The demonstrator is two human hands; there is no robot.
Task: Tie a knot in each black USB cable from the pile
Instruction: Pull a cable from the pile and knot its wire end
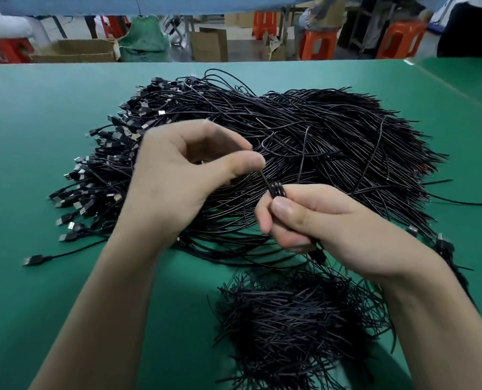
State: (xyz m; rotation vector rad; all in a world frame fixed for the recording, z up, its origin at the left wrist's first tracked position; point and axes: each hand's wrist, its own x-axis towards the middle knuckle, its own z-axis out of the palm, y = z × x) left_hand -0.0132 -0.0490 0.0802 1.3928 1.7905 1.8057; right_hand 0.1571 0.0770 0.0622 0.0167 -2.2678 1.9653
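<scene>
Closest to me, on the flat green table top [37, 164], lies a loose heap of short black wire pieces [299, 319], just beneath my right wrist.

Above it, my right hand [327, 223] is curled tight around one thin black USB cable [277, 190]. The cable is folded into a few small loops that stick up past my thumb, which presses on them. A dark bit of the same cable shows below my fingers. My left hand [178, 175] is held up beside it, thumb and forefinger pinching a thin black strand that runs down to those loops; the other fingers curl loosely behind. I cannot tell whether that strand is the cable's own end. Both hands hover over the near edge of the pile, close together but not touching.

Behind my hands spreads the big pile of black USB cables [304, 130], the silver-tipped plugs bunched on the left side and the bare ends fanning to the right. One cable lies apart at the near left.

Beyond the table's far edge stand orange plastic stools [317, 45], brown cardboard boxes [74, 50] and a green sack [144, 40].
</scene>
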